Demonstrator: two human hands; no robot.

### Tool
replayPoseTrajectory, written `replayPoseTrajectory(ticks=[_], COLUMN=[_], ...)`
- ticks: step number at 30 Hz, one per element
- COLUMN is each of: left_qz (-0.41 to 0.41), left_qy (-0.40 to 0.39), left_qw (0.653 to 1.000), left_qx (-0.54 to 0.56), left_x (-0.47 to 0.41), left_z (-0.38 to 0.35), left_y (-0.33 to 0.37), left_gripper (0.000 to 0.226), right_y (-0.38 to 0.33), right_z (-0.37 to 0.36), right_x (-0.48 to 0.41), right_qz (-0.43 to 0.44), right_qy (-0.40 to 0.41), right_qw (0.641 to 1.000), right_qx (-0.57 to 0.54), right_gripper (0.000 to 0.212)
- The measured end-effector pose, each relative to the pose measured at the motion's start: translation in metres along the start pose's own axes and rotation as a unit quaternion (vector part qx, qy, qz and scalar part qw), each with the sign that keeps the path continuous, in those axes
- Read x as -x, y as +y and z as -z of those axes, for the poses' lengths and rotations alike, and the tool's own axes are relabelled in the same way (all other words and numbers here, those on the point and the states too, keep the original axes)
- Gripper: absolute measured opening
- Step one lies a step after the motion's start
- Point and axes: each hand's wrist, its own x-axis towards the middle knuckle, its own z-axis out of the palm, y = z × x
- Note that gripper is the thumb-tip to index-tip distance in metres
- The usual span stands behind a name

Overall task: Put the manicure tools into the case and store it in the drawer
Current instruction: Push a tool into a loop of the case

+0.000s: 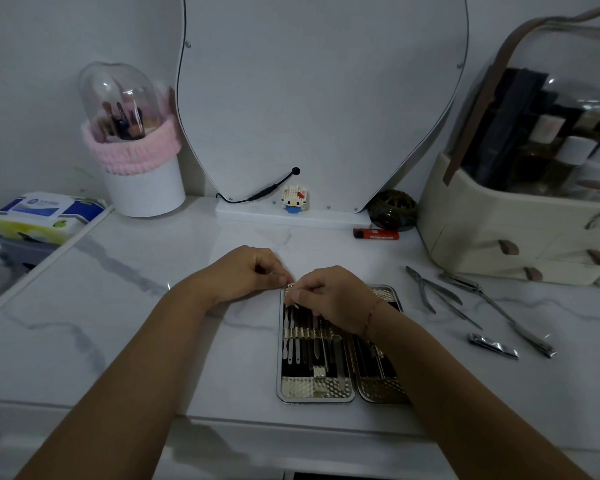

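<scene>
Both hands, left hand (246,271) and right hand (329,296), met pinched together at the open manicure case's (316,393) far end; cuticle nippers (426,289) lay right of it.

One open case (315,389); loose tools on table: nippers (426,289), two clippers (492,346).

White marble tabletop (136,306) carries open case (315,393), nippers (426,289), clipper (492,346), lighter (376,233).
</scene>
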Motion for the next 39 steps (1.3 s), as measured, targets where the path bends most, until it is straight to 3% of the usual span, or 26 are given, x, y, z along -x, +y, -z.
replayPoseTrajectory(ticks=[6,13,18,25,32,36,39], left_qz=[0.005,0.015,0.025,0.029,0.035,0.037,0.039], left_qy=[0.034,0.095,0.108,0.108,0.102,0.101,0.101], left_qw=[0.999,0.995,0.993,0.992,0.991,0.992,0.992], left_qx=[-0.001,0.037,0.045,0.060,0.075,0.068,0.071], left_x=[-0.003,-0.004,-0.003,-0.001,0.001,0.001,0.002], left_z=[-0.006,-0.018,-0.020,-0.021,-0.021,-0.020,-0.021], left_y=[-0.002,0.001,0.000,0.003,0.004,0.005,0.006], left_gripper=[0.002,0.017,0.017,0.015,0.018,0.020,0.018], right_y=[0.011,0.070,0.087,0.090,0.091,0.091,0.090], right_z=[0.040,0.110,0.113,0.112,0.112,0.114,0.114], right_x=[0.034,0.106,0.121,0.110,0.106,0.105,0.102], right_qz=[-0.024,-0.183,-0.263,-0.285,-0.301,-0.306,-0.276], right_qy=[0.078,0.240,0.192,0.159,0.097,0.100,0.156], right_qw=[0.997,0.949,0.936,0.931,0.926,0.926,0.931], right_qx=[-0.015,0.090,0.132,0.167,0.208,0.198,0.181], right_gripper=[0.013,0.008,0.010,0.012,0.033,0.028,0.012])
